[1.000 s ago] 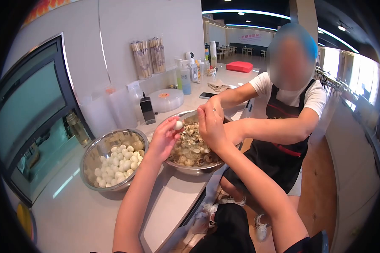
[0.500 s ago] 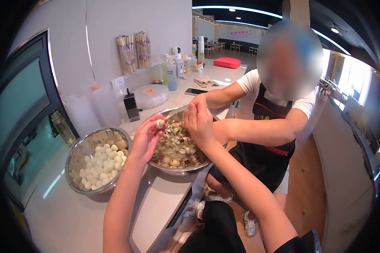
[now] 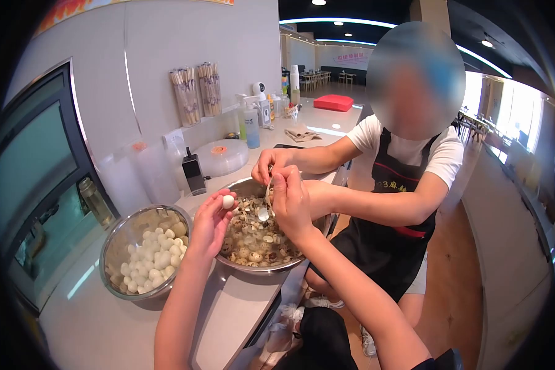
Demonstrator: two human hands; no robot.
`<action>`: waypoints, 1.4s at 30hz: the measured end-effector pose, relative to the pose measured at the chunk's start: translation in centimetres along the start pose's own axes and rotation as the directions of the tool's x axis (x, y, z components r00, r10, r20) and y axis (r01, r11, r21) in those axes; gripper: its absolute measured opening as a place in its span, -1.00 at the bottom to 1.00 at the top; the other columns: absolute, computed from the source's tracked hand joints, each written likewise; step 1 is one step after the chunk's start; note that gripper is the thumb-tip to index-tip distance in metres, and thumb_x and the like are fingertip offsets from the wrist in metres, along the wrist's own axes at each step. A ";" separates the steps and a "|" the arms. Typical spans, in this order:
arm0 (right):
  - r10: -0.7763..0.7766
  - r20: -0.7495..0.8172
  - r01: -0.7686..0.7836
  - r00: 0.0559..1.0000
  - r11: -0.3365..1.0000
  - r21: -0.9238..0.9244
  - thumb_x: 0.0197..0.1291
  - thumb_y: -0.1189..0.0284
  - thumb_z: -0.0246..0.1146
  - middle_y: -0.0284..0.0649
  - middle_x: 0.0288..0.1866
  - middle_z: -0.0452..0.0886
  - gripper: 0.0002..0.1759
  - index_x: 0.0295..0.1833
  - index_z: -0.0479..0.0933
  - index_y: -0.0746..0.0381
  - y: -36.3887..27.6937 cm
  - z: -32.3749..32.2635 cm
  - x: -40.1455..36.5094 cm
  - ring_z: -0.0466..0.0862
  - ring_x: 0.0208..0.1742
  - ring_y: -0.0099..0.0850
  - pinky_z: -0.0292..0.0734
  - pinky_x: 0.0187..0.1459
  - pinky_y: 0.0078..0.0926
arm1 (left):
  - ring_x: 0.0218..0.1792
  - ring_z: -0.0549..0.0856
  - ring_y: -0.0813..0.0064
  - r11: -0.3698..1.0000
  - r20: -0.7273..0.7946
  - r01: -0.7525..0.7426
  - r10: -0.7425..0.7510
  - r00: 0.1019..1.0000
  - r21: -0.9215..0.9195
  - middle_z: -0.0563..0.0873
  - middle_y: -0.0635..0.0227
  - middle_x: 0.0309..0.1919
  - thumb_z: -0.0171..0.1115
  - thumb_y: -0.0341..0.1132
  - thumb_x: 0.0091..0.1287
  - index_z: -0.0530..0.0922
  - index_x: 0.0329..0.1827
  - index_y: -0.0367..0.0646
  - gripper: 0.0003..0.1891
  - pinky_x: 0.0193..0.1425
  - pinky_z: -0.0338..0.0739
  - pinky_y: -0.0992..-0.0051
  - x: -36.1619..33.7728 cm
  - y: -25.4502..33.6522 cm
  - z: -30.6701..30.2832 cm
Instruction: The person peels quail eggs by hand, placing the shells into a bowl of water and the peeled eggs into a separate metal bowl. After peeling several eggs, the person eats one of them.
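Note:
In my left hand (image 3: 213,222) is a peeled white quail egg (image 3: 228,201), pinched at the fingertips over the left rim of a metal bowl (image 3: 262,269). That bowl holds speckled quail eggs (image 3: 253,254) and broken shells in cloudy water. My right hand (image 3: 290,203) is raised over its right side, fingers curled; a pale strip shows at the fingertips, and whether it is shell or membrane I cannot tell. Left of my left forearm, a second metal bowl (image 3: 114,243) contains several peeled white eggs (image 3: 157,253).
Across the bowl a person in a black apron (image 3: 407,179) has both hands (image 3: 276,163) over its far rim. Behind stand a black device (image 3: 193,174), a round plastic container (image 3: 223,159), bottles (image 3: 251,127), a cloth (image 3: 303,133) and a red box (image 3: 333,102).
The egg in my left hand now shows smooth white, where dark bits clung before. My right hand has moved slightly down, and a white shell piece shows below it. The view has shifted.

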State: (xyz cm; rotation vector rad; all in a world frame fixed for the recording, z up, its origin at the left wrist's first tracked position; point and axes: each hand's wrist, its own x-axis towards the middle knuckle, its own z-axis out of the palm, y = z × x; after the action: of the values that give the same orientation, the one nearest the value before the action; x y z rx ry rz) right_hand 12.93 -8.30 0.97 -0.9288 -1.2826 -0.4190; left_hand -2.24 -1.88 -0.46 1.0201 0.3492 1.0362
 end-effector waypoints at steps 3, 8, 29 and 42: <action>-0.086 0.121 0.100 0.989 0.988 -0.119 0.17 0.45 -0.02 -0.04 -0.48 0.46 -0.89 -0.29 0.29 0.28 -0.5 -0.3 -0.1 0.50 -0.50 -0.10 0.37 -0.50 -0.27 | -0.28 0.52 0.59 0.999 0.020 -0.030 0.029 0.999 0.034 0.55 0.32 -0.25 -0.01 -0.32 0.26 0.41 -0.08 -0.26 -0.76 -0.29 0.37 0.72 -0.1 0.0 0.1; -0.119 0.313 0.229 0.942 0.912 -0.341 0.03 0.42 0.08 -0.14 -0.59 0.47 -0.86 -0.44 0.32 0.26 -0.2 0.6 -0.9 0.52 -0.60 -0.24 0.36 -0.60 -0.36 | -0.39 0.49 0.66 0.978 0.046 0.024 -0.034 0.998 0.209 0.55 0.41 -0.32 0.03 -0.30 0.24 0.44 -0.16 -0.21 -0.80 -0.39 0.33 0.74 1.0 -0.4 -0.5; 0.412 0.882 0.000 0.228 0.906 -0.423 -0.14 0.45 0.14 -0.07 -0.31 0.58 -0.78 -0.32 0.56 0.29 0.7 -0.2 -3.1 0.60 -0.23 -0.21 0.49 -0.22 -0.30 | -0.25 0.62 0.25 -0.641 -0.100 -0.455 -0.638 0.763 0.619 0.63 0.15 -0.31 0.12 -0.26 -0.09 0.60 -0.29 -0.13 -0.71 -0.19 0.50 0.37 5.6 -4.6 -1.4; 0.471 0.867 -0.036 0.163 0.881 -0.472 -0.13 0.44 0.13 -0.11 -0.30 0.59 -0.76 -0.29 0.56 0.26 0.7 0.2 -3.1 0.60 -0.23 -0.25 0.49 -0.22 -0.33 | -0.28 0.60 0.17 -0.327 0.083 -0.427 -0.704 0.705 0.843 0.61 0.06 -0.34 0.15 -0.22 -0.09 0.57 -0.30 -0.23 -0.68 -0.19 0.48 0.36 6.7 -4.7 -3.8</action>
State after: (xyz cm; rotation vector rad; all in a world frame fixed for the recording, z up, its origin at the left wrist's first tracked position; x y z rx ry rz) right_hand 12.45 -8.40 -2.20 -1.8833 -2.1971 0.4021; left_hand 1.13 5.11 -4.92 2.7983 0.7756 -0.5484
